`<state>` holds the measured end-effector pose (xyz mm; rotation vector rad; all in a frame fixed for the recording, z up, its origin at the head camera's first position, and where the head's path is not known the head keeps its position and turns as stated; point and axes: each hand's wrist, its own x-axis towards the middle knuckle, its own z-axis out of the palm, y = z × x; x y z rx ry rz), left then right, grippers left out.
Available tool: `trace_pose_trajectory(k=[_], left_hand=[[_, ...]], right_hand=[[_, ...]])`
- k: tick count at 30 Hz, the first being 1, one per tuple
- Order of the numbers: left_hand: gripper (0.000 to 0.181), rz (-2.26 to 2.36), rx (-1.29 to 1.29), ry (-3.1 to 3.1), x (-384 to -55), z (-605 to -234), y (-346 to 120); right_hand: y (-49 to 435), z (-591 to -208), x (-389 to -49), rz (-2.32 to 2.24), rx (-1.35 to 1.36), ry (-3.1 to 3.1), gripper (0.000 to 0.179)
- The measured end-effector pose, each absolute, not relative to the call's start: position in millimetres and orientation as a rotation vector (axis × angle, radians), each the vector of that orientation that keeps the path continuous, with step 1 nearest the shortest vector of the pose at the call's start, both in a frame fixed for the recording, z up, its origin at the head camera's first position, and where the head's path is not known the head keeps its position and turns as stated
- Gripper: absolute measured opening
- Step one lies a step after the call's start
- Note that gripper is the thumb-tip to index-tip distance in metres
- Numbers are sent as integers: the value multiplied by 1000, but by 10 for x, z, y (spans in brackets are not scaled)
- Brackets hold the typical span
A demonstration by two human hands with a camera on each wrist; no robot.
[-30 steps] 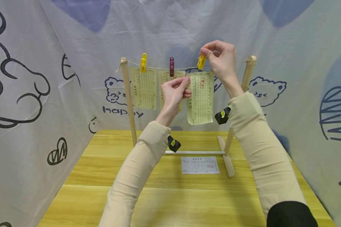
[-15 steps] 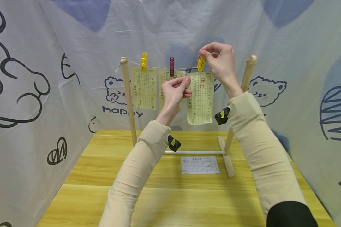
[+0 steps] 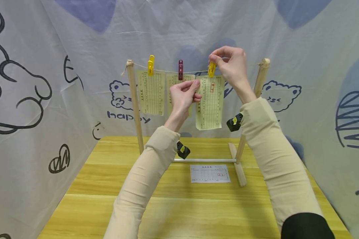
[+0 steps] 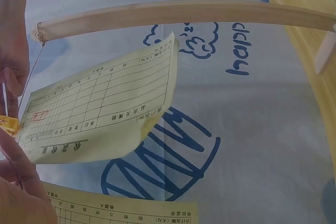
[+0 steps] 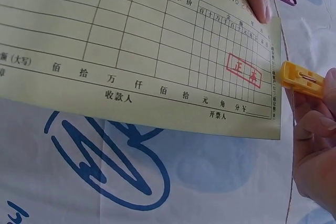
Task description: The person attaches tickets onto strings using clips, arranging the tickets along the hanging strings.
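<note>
My left hand (image 3: 182,96) pinches the upper left corner of a yellow receipt slip (image 3: 209,106), which hangs upright just below the string. Above it, my right hand (image 3: 233,66) grips a yellow clothespin (image 3: 211,69) between thumb and fingers. The clothespin's tip meets the slip's top edge at the string (image 5: 292,171), as the right wrist view shows. A red stamp (image 5: 243,71) marks the slip. To the left, another slip (image 3: 152,94) hangs under a yellow clothespin (image 3: 151,66). A dark red clothespin (image 3: 180,70) holds a further slip (image 3: 171,79), partly hidden by my left hand.
A wooden frame with a left post (image 3: 136,109) and a right post (image 3: 261,79) carries the string. Its white crossbar (image 3: 209,160) runs low over the wooden table (image 3: 179,212). A white printed form (image 3: 210,174) lies on the table. Behind hangs a patterned cloth (image 3: 173,26).
My right hand has come down slightly with the yellow clothespin, which has turned more upright and now reaches the slip's top edge. My left hand stays almost still on the slip.
</note>
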<state>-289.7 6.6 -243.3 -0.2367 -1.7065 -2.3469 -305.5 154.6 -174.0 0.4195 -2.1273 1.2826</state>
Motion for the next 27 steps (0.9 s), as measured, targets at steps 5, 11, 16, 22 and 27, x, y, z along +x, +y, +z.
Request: trace_pose_trajectory(k=[5, 11, 16, 22, 27], left_hand=[[27, -2356, -226, -1706, -2897, -2423, 73], [26, -2357, -228, -1700, -2897, -2422, 75], [26, -2357, -230, -1693, -2899, -2419, 77], [26, -2361, -232, -1686, -2904, -2415, 83], [26, -2357, -237, -1680, -2903, -2416, 86]], right_hand=[[1548, -1743, -3047, 1284, 412, -2151, 19], [1564, -1754, -3052, 1272, 407, -2173, 19], [1573, -1762, -3046, 1260, 397, -2205, 20], [1583, -1754, -3033, 1239, 391, -2260, 23], [1595, -1745, -3024, 1239, 399, -2297, 24]])
